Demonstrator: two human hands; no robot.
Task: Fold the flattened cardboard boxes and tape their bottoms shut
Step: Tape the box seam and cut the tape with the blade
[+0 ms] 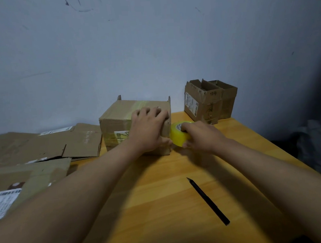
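Head view, left hand [149,129] flat on upturned box [117,120], right hand [200,135] gripping tape roll [178,137]

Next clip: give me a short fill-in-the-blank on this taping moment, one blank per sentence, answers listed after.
1. The right hand grips a roll of ____ tape.
2. The left hand presses on the ____ box.
3. The black knife lies on the ____.
4. Flattened cartons lie to the box's ____.

Answers: yellow; cardboard; table; left
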